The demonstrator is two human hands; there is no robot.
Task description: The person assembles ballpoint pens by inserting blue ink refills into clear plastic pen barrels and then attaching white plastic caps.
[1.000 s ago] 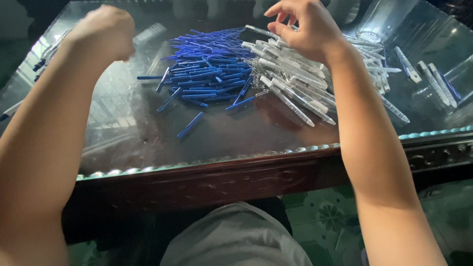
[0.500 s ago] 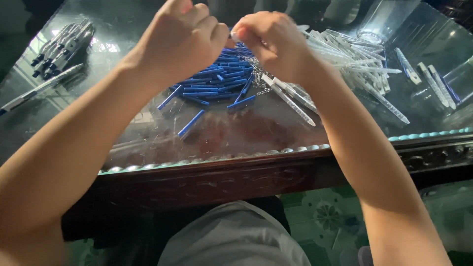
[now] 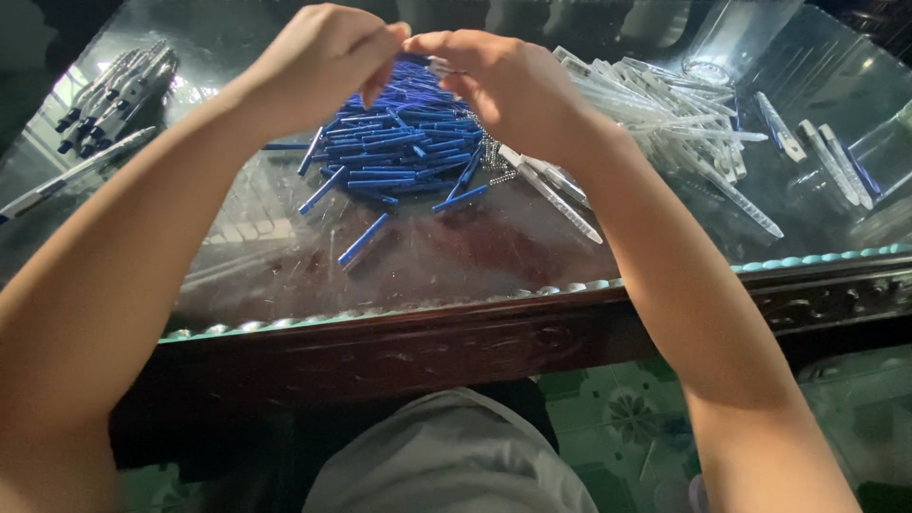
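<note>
Glass covers the dark wooden table (image 3: pixel 494 328) and both hands meet above it, fingertips pinched together right over the heap of blue refills (image 3: pixel 399 147). The left hand (image 3: pixel 318 62) is curled tight, thumb and forefinger closed on one end of a small pen part (image 3: pixel 432 63); the right hand (image 3: pixel 503 81) nips the other end, so the piece sits between the two grips, raised clear of the glass. What exactly the part is, too small to tell. A second ago the left fist was out wide on its own side and the right was down in the clear barrels; half a second ago they had come together, and now they sit a touch higher and closer to the camera, still locked on the piece. Directly beneath the grip lies the blue heap, with one stray refill (image 3: pixel 364 239) nearer the table edge. Out past the right hand sprawls the pile of clear barrels (image 3: pixel 665 123); well off beyond the left forearm rests a bundle of finished pens (image 3: pixel 114 95).
</note>
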